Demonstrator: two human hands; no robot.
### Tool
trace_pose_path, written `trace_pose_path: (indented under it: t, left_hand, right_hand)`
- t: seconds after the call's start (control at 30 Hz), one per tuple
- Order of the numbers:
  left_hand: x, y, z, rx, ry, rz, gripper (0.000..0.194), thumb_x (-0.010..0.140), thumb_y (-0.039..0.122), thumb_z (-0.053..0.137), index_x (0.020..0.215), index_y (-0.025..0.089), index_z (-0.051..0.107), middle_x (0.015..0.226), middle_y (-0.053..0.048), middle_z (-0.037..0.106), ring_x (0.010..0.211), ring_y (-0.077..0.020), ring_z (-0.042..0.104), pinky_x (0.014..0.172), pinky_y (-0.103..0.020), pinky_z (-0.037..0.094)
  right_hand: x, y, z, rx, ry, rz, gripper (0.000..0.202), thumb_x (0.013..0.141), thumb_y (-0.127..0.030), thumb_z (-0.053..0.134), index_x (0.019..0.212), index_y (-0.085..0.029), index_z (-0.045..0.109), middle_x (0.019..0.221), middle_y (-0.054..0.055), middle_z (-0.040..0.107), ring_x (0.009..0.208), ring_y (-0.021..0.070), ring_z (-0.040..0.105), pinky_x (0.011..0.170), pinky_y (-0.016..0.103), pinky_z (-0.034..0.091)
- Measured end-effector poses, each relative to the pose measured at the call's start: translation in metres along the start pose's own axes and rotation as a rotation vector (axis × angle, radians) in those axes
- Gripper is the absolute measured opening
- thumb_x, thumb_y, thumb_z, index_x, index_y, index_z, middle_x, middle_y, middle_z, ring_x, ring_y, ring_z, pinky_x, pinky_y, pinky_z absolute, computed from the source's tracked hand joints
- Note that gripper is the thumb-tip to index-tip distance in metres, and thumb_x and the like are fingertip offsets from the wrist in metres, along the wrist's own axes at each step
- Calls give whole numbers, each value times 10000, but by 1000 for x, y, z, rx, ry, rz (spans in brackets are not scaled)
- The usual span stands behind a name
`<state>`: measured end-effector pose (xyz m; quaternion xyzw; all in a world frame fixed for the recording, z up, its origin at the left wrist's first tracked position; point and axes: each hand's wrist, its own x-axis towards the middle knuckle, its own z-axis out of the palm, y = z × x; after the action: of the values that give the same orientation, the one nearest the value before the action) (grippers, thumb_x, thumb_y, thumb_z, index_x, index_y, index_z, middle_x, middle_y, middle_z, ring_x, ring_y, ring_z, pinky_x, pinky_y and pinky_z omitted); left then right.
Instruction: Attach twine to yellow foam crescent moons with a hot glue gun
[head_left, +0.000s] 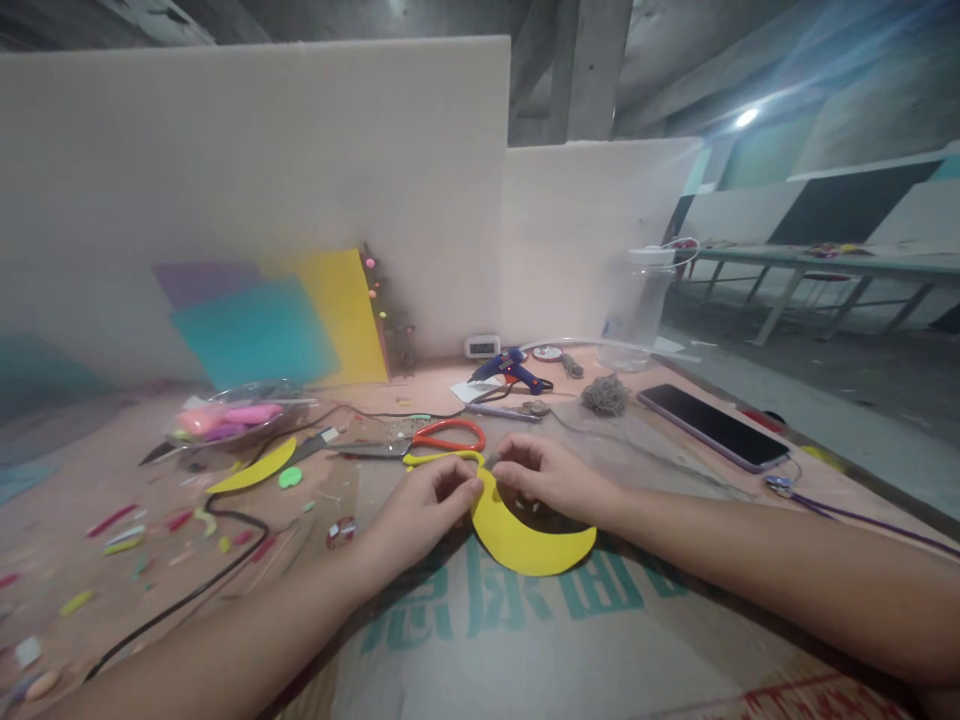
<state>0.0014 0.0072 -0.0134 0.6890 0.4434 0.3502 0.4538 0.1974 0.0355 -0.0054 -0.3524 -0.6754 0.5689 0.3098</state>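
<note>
A yellow crescent-moon cutout [536, 548] hangs between my hands, just above the cardboard. My left hand [424, 505] pinches its upper end between thumb and fingertips. My right hand [551, 475] is closed at the same upper tip, thumb against fingers; a small greyish bit shows there, too unclear to name. Beyond my left hand lie scissors [448, 434] with one red and one yellow handle loop. A second yellow crescent [259, 470] rests on the table to the left.
A blue glue gun [517, 372], a ball of grey twine [604, 396] and a phone [712, 426] sit behind my right hand. A clear jar [637, 310] stands farther back. Coloured sheets [255, 325] lean on the white board. Scraps and a black cord [244, 518] lie at left.
</note>
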Motion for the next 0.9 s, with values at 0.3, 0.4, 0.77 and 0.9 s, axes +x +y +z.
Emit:
trace_pose_path:
  t: [0.3,0.4,0.77,0.9]
  left_hand:
    - [-1,-1,-4,114,-13,41,248,903,375,534,788,160,578,666,37,520,589,-97,452,563,-204,362]
    - [-1,-1,-4,96,-17,31,245,912,374,524,807,161,584,668,42,517,583,-92,441,569,-205,364]
    - [-2,-3,-3,74,4,26,208,916,338,516,803,168,552,666,49,510,586,-86,450,554,-193,362]
    - [-2,-4,-3,130,3,57,197,906,311,531,776,165,549,669,47,514,599,-86,454,560,-191,363]
  right_hand:
    - [-1,-2,2,-121,-1,6,160,875,-318,585,854,-160,587,580,-57,529,470,58,460,426,171,369]
    - [-1,-1,2,-115,-14,27,159,891,-326,558,858,-171,572,566,-63,524,446,62,452,399,175,352]
    - [-3,-4,0,-65,-12,25,267,895,-427,538,855,-165,573,593,-49,529,473,60,451,420,173,346]
    - [-2,-3,1,-40,26,65,313,831,-482,624,849,-176,562,588,-50,542,451,62,447,393,176,323]
